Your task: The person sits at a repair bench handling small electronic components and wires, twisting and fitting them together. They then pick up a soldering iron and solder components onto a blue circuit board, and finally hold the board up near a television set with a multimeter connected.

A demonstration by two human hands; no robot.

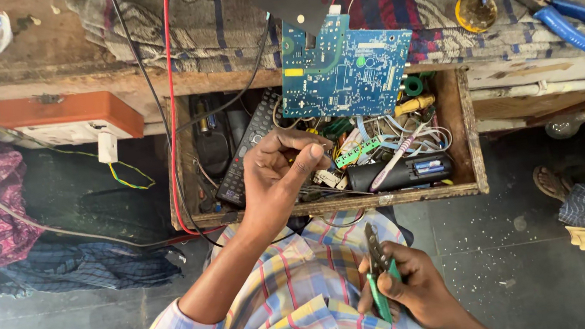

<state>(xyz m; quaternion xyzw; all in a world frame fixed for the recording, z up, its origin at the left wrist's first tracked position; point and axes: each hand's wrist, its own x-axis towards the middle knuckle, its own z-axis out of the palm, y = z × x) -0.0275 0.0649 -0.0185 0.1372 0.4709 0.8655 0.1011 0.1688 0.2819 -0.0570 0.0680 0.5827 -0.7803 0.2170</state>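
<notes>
left hand (275, 170) pinched on a small, unidentifiable part over open drawer (472, 142) | right hand (404, 288) grips green-handled pliers (378, 269) near lap, ready | blue circuit board (344, 69) far

A blue printed circuit board (345, 70) over a brown wooden drawer (471, 135), green-handled metal cutters (380, 280), blue-handled steel pliers (560, 11), an orange plastic box (70, 112), a pastel plaid cotton shirt (303, 312).
</notes>
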